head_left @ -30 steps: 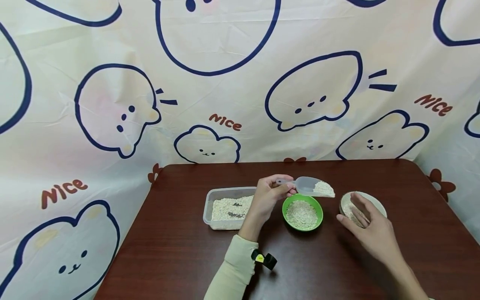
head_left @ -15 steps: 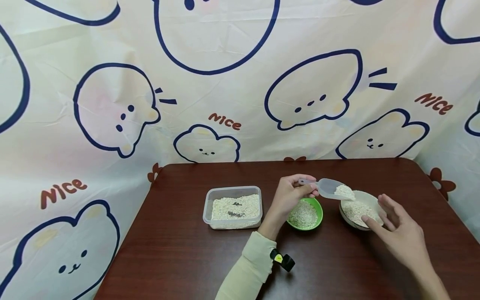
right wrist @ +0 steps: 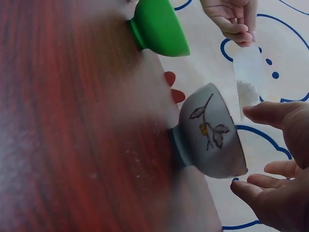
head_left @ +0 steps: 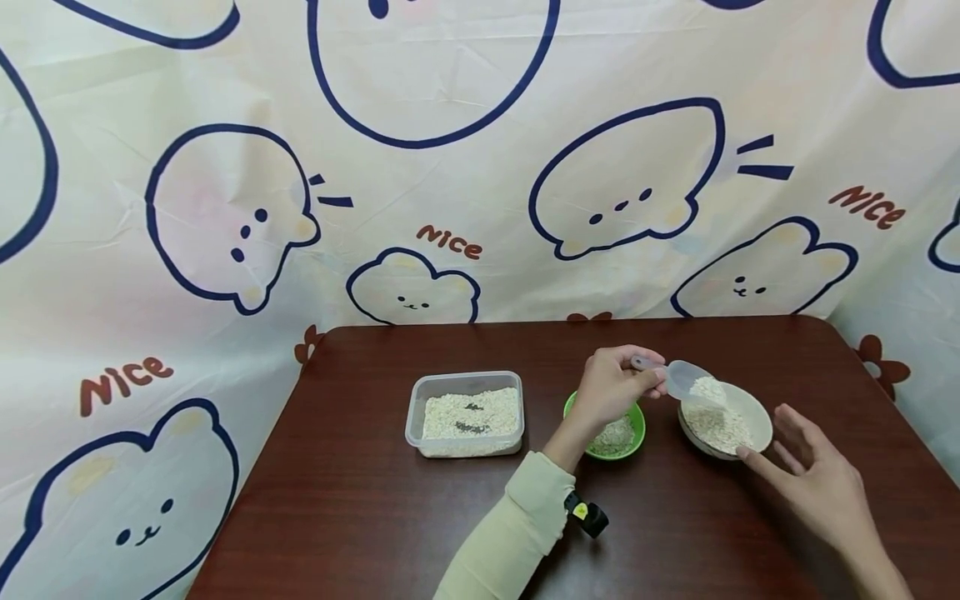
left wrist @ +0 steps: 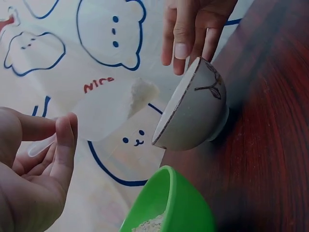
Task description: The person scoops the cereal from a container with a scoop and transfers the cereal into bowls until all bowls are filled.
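Note:
My left hand pinches the handle of a translucent plastic scoop. Pale flakes that look like oats fill its front end. The scoop is held over the left side of a white bowl with a painted leaf branch, which has more of the pale flakes inside. At that bowl's right side is my right hand, fingers spread and relaxed, fingertips near the rim, holding nothing. Under my left wrist stands a green bowl with flakes in it, partly covered by the hand.
A clear rectangular tub of pale flakes with a few dark marks sits at the left of the brown table. Behind the table hangs a cartoon-printed cloth. A black band with a camera is on my left wrist.
My left hand has carried the loaded scoop rightward, from over the green bowl to over the white bowl. My right hand has shifted right, uncovering the white bowl.

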